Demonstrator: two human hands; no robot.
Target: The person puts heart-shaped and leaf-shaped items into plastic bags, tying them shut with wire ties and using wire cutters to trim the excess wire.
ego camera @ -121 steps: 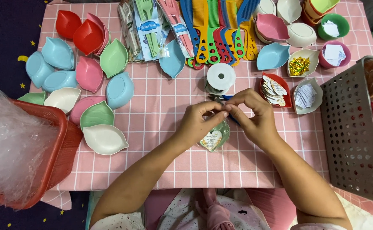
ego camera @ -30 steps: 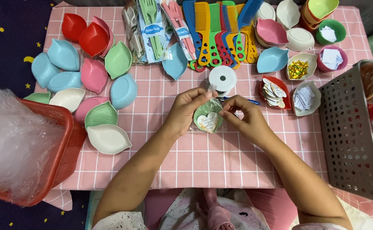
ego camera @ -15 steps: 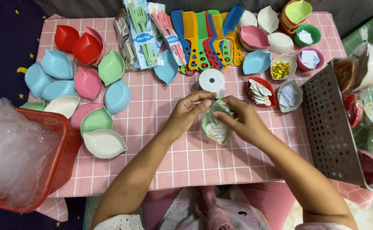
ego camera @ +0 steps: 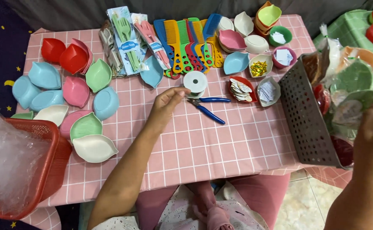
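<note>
My left hand point(ego camera: 166, 103) rests on the pink checked tablecloth point(ego camera: 220, 145) with its fingers loosely apart and nothing in it. Its fingertips almost touch a white tape roll point(ego camera: 195, 81). Blue-handled scissors point(ego camera: 210, 106) lie just right of that hand. My right hand point(ego camera: 371, 134) is far to the right, blurred, gripping a plastic-wrapped green leaf-shaped dish point(ego camera: 352, 108) over the grey perforated basket point(ego camera: 305, 119). The basket holds several other wrapped dishes point(ego camera: 357, 72).
Leaf-shaped dishes point(ego camera: 88, 125) in blue, pink, green, white and red fill the table's left side. A red basket of clear plastic bags point(ego camera: 11, 162) stands at the left edge. Coloured combs point(ego camera: 186, 42), cutlery packs point(ego camera: 126, 40) and small bowls point(ego camera: 259, 68) line the back.
Both hands held the wrapped dish at the table's middle. Now my right hand has carried it right to the grey basket, and my left hand has let go and stays by the tape roll.
</note>
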